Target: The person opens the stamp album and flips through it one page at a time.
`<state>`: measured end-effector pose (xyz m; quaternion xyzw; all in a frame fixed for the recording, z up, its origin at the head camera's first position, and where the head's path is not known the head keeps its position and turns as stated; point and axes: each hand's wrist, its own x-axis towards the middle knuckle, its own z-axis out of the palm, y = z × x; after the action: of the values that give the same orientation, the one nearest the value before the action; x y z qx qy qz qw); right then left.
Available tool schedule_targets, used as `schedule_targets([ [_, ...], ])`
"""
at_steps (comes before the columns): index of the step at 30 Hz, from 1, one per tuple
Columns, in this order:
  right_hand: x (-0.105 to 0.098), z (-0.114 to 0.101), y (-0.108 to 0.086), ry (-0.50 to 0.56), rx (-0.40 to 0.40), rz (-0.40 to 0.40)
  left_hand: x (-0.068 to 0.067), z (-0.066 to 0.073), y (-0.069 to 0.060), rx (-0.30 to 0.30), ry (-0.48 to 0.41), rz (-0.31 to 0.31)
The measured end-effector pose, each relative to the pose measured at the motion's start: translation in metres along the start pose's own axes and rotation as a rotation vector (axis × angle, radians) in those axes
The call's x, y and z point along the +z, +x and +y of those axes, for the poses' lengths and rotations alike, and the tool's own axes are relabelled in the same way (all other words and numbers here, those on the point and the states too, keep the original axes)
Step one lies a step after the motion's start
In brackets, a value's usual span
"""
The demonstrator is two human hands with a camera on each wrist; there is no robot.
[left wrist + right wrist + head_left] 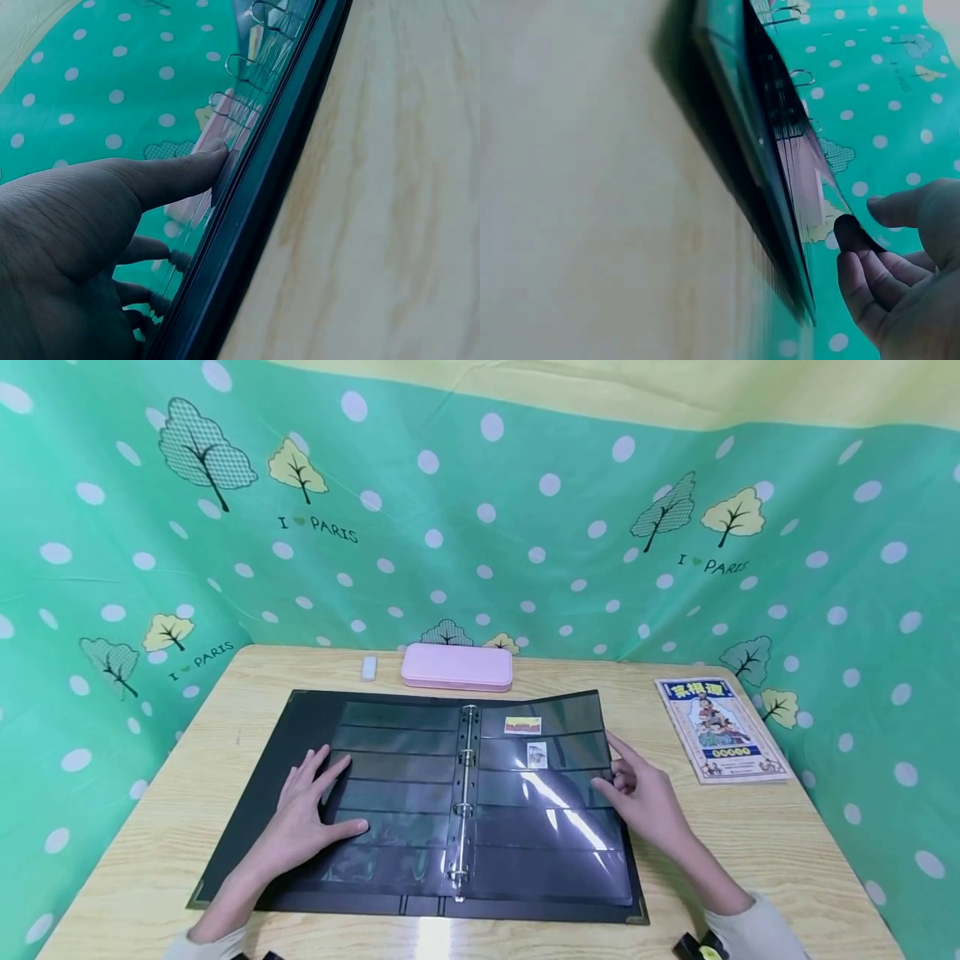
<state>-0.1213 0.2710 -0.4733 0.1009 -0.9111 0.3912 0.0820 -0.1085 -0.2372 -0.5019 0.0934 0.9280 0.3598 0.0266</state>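
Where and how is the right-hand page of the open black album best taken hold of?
I would pinch the right-hand page by its free outer edge, coming from the right, thumb above and fingers beneath. Its inner edge is held by the metal rings, while the outer edge is raised off the black album, leaving room below; the right hand pinches it there.

Up high, the head camera is looking forward and down, taking in the whole binder (315, 718) and the dotted curtain (525, 585) behind! Down low, the left wrist camera is peering close past the left hand (67, 247) toward that curtain, rolling sideways; the right wrist camera is hugging the right hand (904, 281), tilting too. All three are sharing the binder's rings (467, 757).
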Motion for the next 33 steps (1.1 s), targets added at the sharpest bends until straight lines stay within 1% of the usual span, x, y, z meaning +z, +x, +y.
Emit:
schedule_targets([
  [3, -0.004, -0.003, -0.01, 0.013, -0.035, 0.007, 0.001, 0.0, 0.0, 0.0, 0.002, -0.001],
  [7, -0.007, -0.007, -0.023, -0.004, -0.051, 0.003, 0.001, 0.0, 0.001, 0.004, 0.004, 0.001],
  [9, -0.008, -0.009, -0.028, -0.019, -0.05, -0.005, 0.002, -0.002, 0.001, 0.016, -0.002, 0.01],
  [11, -0.009, -0.012, -0.032, -0.029, -0.049, -0.012, 0.005, -0.006, 0.001, 0.042, -0.007, 0.031],
  [13, -0.01, -0.015, -0.037, -0.034, -0.046, -0.02, 0.005, -0.007, 0.001, 0.05, -0.012, 0.035],
  [14, -0.011, -0.017, -0.039, -0.035, -0.048, -0.022, 0.007, -0.009, 0.002, 0.059, -0.009, 0.041],
  [20, -0.012, -0.028, -0.046, -0.035, -0.101, -0.034, 0.001, 0.0, 0.002, 0.013, 0.011, 0.0],
  [21, -0.012, -0.03, -0.047, -0.033, -0.113, -0.038, -0.002, 0.004, 0.001, -0.003, 0.013, -0.01],
  [24, -0.011, -0.035, -0.049, -0.028, -0.144, -0.058, -0.003, 0.011, 0.0, -0.02, 0.027, -0.002],
  [27, -0.011, -0.041, -0.051, -0.029, -0.176, -0.086, -0.003, 0.025, -0.001, -0.013, 0.043, 0.03],
  [29, -0.01, -0.046, -0.051, -0.023, -0.203, -0.119, -0.003, 0.037, -0.002, 0.014, 0.039, 0.062],
  [33, -0.007, -0.058, -0.05, 0.037, -0.292, -0.198, 0.002, 0.064, -0.002, 0.109, -0.013, 0.109],
])
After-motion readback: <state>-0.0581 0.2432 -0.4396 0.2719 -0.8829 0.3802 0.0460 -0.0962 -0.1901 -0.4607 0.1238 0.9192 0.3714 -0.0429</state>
